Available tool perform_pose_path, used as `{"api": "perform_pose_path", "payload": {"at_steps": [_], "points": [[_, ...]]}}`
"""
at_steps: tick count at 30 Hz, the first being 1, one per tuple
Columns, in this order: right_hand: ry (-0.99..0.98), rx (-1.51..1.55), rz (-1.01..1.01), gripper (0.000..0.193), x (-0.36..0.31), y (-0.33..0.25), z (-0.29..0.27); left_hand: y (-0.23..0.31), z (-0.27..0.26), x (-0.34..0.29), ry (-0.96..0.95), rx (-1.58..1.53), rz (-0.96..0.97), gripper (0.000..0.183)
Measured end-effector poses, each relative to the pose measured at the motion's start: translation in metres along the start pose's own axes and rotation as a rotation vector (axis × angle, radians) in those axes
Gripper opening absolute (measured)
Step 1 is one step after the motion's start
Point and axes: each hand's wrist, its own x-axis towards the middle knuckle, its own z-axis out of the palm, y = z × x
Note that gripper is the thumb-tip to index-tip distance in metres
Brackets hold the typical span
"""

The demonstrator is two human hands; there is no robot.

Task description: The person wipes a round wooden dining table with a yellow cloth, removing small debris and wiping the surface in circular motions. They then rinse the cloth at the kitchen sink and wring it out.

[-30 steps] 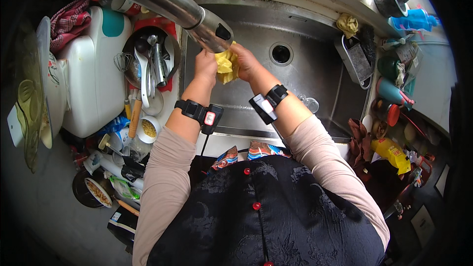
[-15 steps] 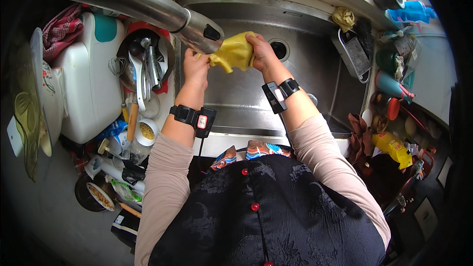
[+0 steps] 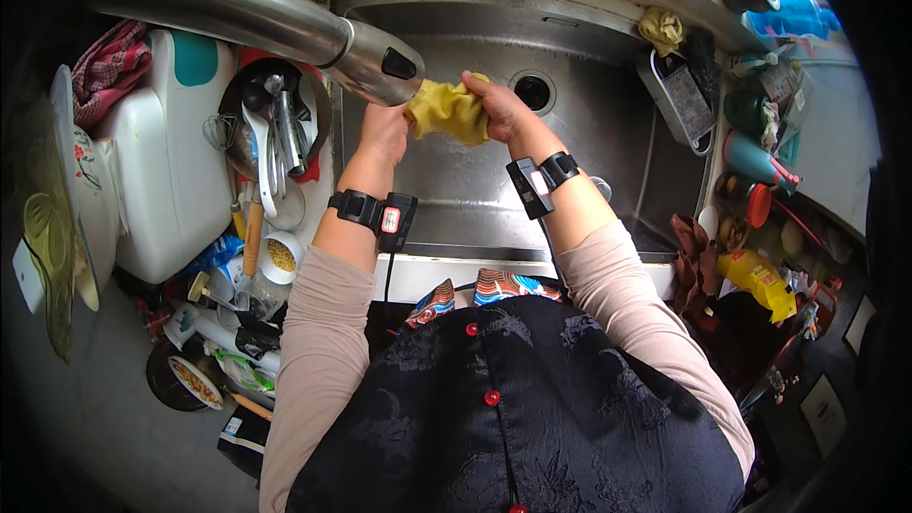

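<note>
Over the steel sink, a yellow cloth is stretched and crumpled between my hands. My left hand is closed on its left end, with the fingers partly tucked under the faucet head. My right hand grips the opposite end, thumb on top. The thick metal faucet reaches in from the upper left, its head just above the cloth and my left hand. I cannot make out any water running.
Left of the sink stand a pan of ladles and spoons, a white appliance and a bowl of grains. A metal caddy sits in the sink's right corner. Bottles and jars crowd the right side.
The yellow cloth has gone from a more open, hanging sheet to a tighter, bunched strip. My hands stay at its two ends.
</note>
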Motion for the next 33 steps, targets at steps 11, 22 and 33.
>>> {"api": "perform_pose_path", "payload": {"at_steps": [11, 22, 33], "points": [[0.162, -0.311, -0.371, 0.044, 0.009, 0.035, 0.038, -0.013, 0.003, -0.012, -0.141, 0.064, -0.148, 0.042], [0.297, -0.137, -0.454, 0.036, 0.035, 0.037, 0.035, -0.022, 0.001, -0.012, 0.065, 0.486, -0.129, 0.049], [0.056, 0.255, -0.188, 0.047, 0.004, 0.009, 0.039, -0.007, 0.012, -0.008, 0.189, 0.279, 0.021, 0.044]]}}
